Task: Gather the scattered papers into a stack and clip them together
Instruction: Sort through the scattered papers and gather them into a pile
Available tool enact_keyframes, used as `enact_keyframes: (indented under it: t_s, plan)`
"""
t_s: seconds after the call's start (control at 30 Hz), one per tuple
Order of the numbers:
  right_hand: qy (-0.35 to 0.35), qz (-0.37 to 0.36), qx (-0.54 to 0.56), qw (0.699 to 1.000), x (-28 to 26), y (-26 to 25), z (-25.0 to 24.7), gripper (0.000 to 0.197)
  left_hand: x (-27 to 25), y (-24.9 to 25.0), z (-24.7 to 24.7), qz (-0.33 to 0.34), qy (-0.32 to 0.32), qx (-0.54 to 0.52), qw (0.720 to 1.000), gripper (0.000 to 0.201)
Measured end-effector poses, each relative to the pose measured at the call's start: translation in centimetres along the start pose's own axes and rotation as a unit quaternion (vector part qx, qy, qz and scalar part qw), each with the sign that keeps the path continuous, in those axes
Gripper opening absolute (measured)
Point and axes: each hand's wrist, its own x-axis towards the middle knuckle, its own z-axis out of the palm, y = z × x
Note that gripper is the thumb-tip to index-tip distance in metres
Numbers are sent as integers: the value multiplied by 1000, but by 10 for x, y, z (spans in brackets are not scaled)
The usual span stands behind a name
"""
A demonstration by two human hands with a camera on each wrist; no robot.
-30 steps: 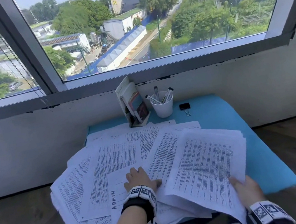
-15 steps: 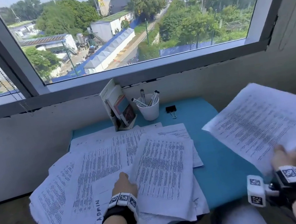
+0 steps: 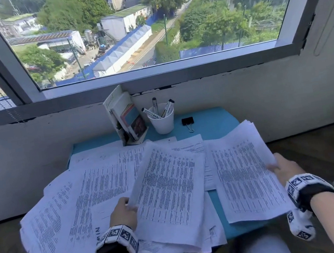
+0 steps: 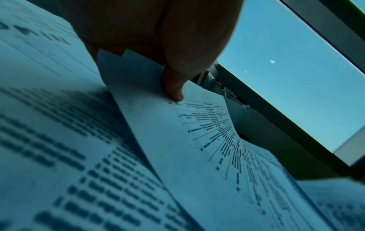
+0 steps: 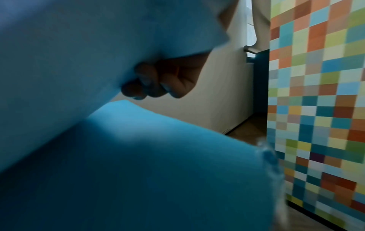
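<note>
Pinching at the left fingers (image 4: 173,87): the left hand (image 3: 124,212) has thumb on top of a few sheet corners, lifting the edge of the next bundle (image 3: 167,191) off the scattered papers (image 3: 96,185). Right fingers (image 5: 156,81) curl under the gathered stack (image 3: 244,175), thumb on its right edge; right hand (image 3: 286,169) holds it low over the right side of the blue bench (image 3: 211,119). Half a second ago that stack was swung out right, clear of the bench, and the left hand lay flat on the pile; now the stack is back in and the left is picking up. Gathering early, most sheets loose. Binder clip (image 3: 187,121) untouched beside the pen cup (image 3: 162,122).
</note>
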Motion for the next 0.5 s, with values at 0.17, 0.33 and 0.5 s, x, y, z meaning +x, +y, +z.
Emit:
enact_keyframes:
  t_s: [0.17,0.33,0.5]
  plan:
    - [-12,36,17,999,11,-4,18,51,-4,-1,-7,23,23,-73,997,11]
    - [16,55,20,998,11,1,12,85,-4,-3,-12,18,40,-126,991,24]
    - [1,78,83,994,10,15,5,78,-7,-4,-14,28,38,-154,987,25]
